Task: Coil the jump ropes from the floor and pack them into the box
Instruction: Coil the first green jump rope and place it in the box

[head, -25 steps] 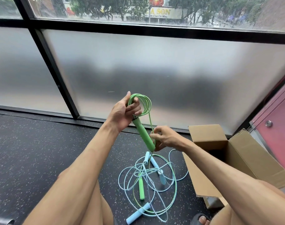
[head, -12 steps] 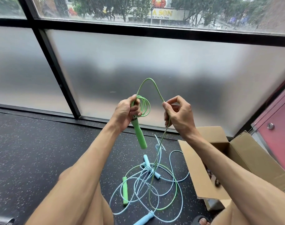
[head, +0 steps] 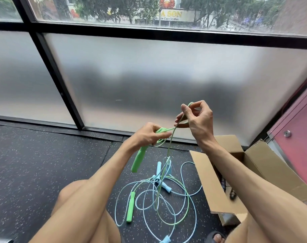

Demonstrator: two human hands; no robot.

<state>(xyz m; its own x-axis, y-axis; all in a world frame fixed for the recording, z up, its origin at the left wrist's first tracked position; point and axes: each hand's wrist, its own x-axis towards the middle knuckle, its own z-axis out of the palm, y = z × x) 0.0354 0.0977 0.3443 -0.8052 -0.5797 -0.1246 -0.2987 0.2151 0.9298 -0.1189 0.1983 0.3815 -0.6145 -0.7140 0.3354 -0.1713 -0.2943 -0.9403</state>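
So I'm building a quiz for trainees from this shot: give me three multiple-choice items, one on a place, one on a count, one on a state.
1. Where does the cardboard box stand, relative to the rope pile on the floor? A) left of it B) right of it C) on it
2. How many green handles show? A) one B) two C) four
3. What is the right hand doing? A) lying flat on a knee B) pinching the green cord C) closing a flap
Answers: 1 B, beside the right forearm; 2 B, one in the left hand, another on the floor; 3 B, fingers hold it raised.
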